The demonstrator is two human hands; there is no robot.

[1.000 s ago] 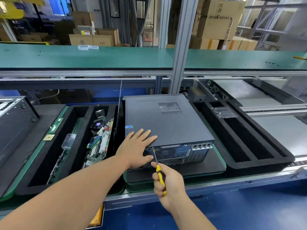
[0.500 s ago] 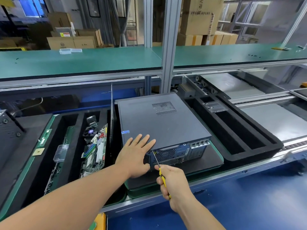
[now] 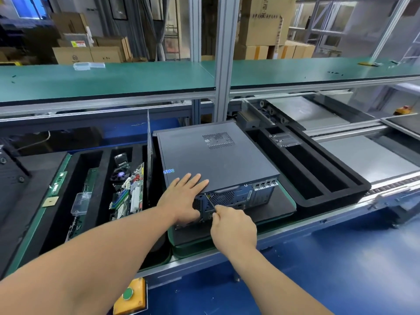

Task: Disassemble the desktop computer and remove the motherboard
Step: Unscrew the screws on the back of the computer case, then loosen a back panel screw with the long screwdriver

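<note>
Screwdriver (image 3: pixel 209 201) work goes on at the rear panel of the case (image 3: pixel 218 159), which lies flat on its pad with the lid on and the panel facing the person. Since a second ago the right hand (image 3: pixel 234 228) has slid forward along the tool: the yellow handle that showed then is now buried in the fist, and only the thin shaft pokes out ahead of the fingers, its tip on the panel's upper left corner, just under the left fingertips. The right fingers are curled tight round the handle. The left hand (image 3: pixel 184 198) has not shifted; its fingers lie straight and close together, pressed flat on the lid's near corner, thumb down over the edge. That choked-up grip suggests a cover screw is being turned under load, so the task is at its first stage: lid fastened, motherboard inside and unseen. Left of the left hand, a foam tray (image 3: pixel 75 169) holds loose boards.
</note>
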